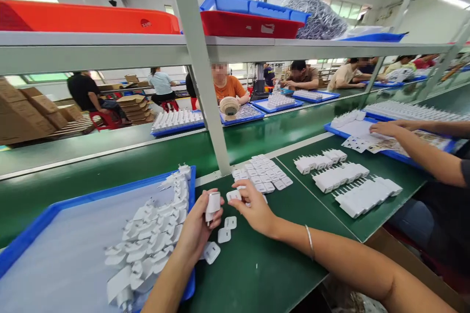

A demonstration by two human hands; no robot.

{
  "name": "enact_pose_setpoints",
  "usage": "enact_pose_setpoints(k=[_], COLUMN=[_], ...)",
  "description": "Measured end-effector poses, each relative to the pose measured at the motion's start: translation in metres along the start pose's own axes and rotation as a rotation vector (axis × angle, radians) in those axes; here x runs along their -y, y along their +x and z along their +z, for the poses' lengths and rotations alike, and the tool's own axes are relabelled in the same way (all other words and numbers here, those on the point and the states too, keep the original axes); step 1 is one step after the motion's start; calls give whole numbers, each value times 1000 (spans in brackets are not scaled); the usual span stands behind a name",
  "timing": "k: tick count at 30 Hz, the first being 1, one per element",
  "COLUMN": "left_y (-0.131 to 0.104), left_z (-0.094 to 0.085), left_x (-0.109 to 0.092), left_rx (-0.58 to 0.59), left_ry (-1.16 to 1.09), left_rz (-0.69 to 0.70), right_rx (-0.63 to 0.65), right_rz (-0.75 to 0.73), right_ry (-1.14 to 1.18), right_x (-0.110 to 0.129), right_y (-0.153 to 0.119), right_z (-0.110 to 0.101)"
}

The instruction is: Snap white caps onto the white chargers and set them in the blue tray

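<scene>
My left hand (200, 220) is closed around a white charger plug (213, 205), held upright over the green table (257, 264). Between the thumb and fingers of my right hand (253, 205) is a white square cover plate (234, 196) with a small slot. The two parts are close together but apart. Several loose cover plates (224, 235) lie on the table below my hands, and a larger group of cover plates (266, 171) is spread just beyond my right hand. To the left, white charger plugs (154, 239) fill part of a blue-rimmed tray (55, 205).
Rows of white chargers (343, 177) stand on the table to the right. Further right, a co-worker's hands (389, 128) reach over another blue tray (332, 129). A shelf post (209, 83) rises in front of me, carrying a shelf (110, 54) with bins. Other people sit across the green conveyor (249, 139).
</scene>
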State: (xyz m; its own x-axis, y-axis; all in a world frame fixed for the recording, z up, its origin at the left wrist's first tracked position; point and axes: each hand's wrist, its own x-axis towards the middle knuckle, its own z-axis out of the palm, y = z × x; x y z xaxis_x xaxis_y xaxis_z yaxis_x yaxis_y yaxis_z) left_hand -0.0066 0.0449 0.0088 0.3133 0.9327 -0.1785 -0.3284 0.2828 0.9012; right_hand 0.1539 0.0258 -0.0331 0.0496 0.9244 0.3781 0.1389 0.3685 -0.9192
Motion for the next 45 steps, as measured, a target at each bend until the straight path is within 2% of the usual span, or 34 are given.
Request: enact_pose_setpoints(k=[5, 11, 15, 18, 21, 26, 33, 35, 38, 45], left_y=[0, -6, -7, -8, -9, -9, -4, -4, -5, -11], left_z=[-4, -3, -5, -6, -5, -2, -4, -5, -6, -2], left_x=[4, 10, 13, 14, 12, 10, 19, 23, 25, 20], left_rx=[93, 168, 333, 402, 383, 252, 173, 197, 222, 178], left_ry=[-76, -38, 37, 42, -5, -88, -229, -208, -110, -4], left_rz=[-79, 25, -7, -15, -4, -54, -106, -85, -143, -191], right_rx=[-3, -9, 26, -1, 4, 67, 114, 145, 135, 146], right_rz=[57, 133, 155, 152, 179, 219, 330, 381, 439, 557], right_ry=[99, 220, 284, 261, 275, 313, 342, 395, 482, 383], right_x=[4, 12, 20, 26, 29, 30, 18, 13, 8, 16], right_y=[-6, -9, -5, -5, -8, -12, -19, -21, -23, -19], right_z=[-3, -13, -22, -27, -27, -24, -16, -15, -16, -23])
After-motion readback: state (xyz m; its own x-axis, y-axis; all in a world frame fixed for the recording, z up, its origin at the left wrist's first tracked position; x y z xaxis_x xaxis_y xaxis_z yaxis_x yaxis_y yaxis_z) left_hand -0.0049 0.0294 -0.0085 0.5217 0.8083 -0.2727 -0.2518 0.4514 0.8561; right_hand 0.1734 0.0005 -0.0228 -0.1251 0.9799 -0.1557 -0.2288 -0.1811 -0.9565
